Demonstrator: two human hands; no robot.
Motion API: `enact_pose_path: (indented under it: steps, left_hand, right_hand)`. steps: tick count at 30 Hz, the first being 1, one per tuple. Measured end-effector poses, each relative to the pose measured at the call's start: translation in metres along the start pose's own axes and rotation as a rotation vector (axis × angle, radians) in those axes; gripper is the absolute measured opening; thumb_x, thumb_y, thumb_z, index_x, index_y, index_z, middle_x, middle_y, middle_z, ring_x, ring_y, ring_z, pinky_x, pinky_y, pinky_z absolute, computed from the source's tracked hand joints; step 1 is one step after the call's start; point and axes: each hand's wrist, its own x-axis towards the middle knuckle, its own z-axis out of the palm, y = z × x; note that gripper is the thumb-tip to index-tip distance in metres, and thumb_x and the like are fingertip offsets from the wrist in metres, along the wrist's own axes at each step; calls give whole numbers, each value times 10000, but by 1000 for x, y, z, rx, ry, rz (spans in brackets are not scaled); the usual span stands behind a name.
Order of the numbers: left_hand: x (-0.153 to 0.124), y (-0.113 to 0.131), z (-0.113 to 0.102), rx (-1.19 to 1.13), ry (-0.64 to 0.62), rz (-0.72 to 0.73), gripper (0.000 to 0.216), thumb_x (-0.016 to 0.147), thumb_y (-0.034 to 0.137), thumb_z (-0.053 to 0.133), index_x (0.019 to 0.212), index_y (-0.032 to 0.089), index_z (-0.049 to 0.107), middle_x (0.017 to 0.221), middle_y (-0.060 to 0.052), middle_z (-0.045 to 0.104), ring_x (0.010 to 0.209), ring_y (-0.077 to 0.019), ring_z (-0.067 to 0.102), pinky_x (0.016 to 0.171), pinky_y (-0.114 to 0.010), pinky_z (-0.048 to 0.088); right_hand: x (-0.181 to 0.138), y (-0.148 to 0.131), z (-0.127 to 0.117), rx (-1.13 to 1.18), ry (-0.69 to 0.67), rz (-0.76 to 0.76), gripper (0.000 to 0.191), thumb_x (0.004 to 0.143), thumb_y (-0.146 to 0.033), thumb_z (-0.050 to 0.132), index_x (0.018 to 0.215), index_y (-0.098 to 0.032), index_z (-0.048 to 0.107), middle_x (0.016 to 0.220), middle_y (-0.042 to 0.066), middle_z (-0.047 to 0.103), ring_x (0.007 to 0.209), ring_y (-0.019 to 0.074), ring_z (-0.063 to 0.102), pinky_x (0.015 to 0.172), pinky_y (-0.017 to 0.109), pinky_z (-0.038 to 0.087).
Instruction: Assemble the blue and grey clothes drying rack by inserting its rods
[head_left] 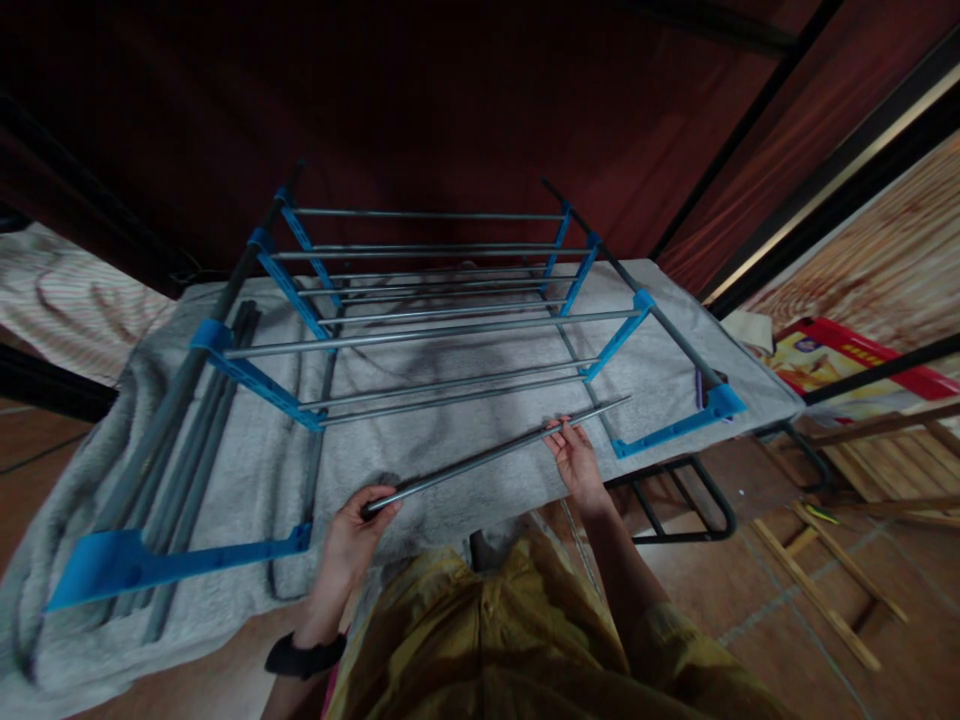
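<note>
A thin grey metal tube (pixel 472 461) slants across in front of me, its right end higher and farther off. My left hand (pixel 361 522) is closed around its near left end. Farther along, the fingers of my right hand (pixel 574 455) pinch it, leaving the right tip free. Beyond the tube a partly assembled rack lies on its side, with grey crossbars (pixel 435 336) between blue plastic brackets (pixel 212 338). The nearest blue bracket on the left (pixel 180 562) and the one on the right (pixel 679 420) have no crossbar between them.
Several loose grey tubes (pixel 196 455) lie on the grey blanket (pixel 450 490) at the left, under the rack. A red and yellow box (pixel 847 355) stands at the right. On the tiled floor are a wooden frame (pixel 817 585) and a black metal frame (pixel 724 510).
</note>
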Motion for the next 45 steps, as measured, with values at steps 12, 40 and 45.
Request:
enact_pose_path:
  steps: [12, 40, 45]
  left_hand:
    - [3, -7, 4, 44, -28, 95, 231, 531, 309, 868, 737, 260, 775, 747, -53, 725, 670, -221, 607, 581, -277, 458]
    - [-5, -3, 17, -432, 68, -216, 496, 494, 444, 927, 826, 152, 705, 704, -25, 683, 648, -150, 643, 607, -246, 488]
    - [-6, -1, 16, -649, 119, -294, 399, 514, 273, 936, 814, 152, 704, 749, -8, 698, 672, -118, 658, 620, -208, 514]
  right_hand:
    - [0, 0, -1, -17, -18, 0, 178, 772, -252, 802, 900, -261, 679, 912, -20, 744, 974, 165, 710, 914, 341, 560]
    - [-9, -2, 10, -57, -67, 43, 170, 763, -199, 788, 880, -262, 681, 928, -15, 762, 944, 167, 715, 909, 346, 562]
    - [-21, 7, 19, -57, -76, 67, 143, 766, -225, 791, 840, -259, 674, 911, -13, 765, 956, 178, 719, 927, 356, 556]
